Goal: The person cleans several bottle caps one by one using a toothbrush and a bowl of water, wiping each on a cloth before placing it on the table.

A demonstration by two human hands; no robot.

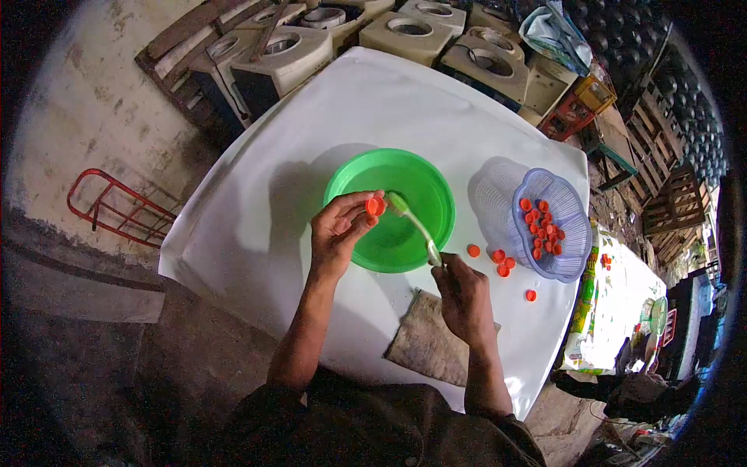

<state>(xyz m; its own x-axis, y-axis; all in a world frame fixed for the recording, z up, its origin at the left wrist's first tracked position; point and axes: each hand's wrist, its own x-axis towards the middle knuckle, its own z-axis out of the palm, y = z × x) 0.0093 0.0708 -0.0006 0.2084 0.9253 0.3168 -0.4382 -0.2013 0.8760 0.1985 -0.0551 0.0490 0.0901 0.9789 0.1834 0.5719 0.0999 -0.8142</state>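
Note:
Between the thumb and fingers of my left hand (336,232) is a red bottle cap (375,206), its open side showing, above the left part of a green basin (443,187). My right hand (465,300) grips the handle of a white and green toothbrush (420,227). The brush head points up and left over the basin, close to the cap. To the right, a blue plastic basket (577,226) holds several red caps (545,229). More loose caps (504,263) lie on the white tabletop between the basin and the basket.
A grey-brown cloth (424,342) lies on the white table (366,93) beneath my right forearm. Pale, boxy casings with round openings (408,31) line the far edge. A red metal frame (117,206) stands at left; wooden pallets (673,198) are at right.

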